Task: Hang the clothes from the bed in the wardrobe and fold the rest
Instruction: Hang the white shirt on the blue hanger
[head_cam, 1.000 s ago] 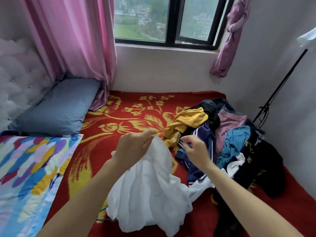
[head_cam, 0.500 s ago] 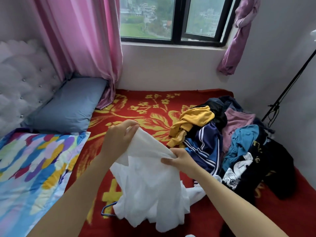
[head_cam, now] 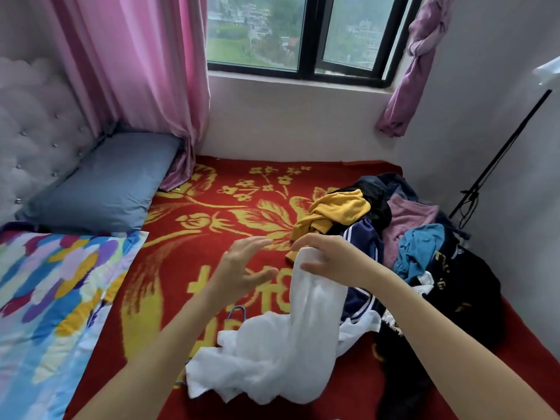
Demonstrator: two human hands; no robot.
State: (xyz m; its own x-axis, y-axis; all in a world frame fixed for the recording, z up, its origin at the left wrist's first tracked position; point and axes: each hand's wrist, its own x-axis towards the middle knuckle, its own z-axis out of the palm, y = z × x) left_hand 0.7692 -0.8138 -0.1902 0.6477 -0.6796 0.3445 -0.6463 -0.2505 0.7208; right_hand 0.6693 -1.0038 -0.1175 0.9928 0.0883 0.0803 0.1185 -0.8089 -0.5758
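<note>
Clothes pile (head_cam: 418,237) beside white garment (head_cam: 288,359); blue hanger (head_cam: 235,310) partly beneath

Head-worn view, downward over bed (head_cam: 212,204)

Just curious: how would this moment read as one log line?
right hand: grips white garment | left hand: open, empty | clothes pile: unsorted on red blanket

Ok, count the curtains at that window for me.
2: a pink curtain hanging left of the window, and a purple curtain knotted up at its right. None seems hidden.
</note>
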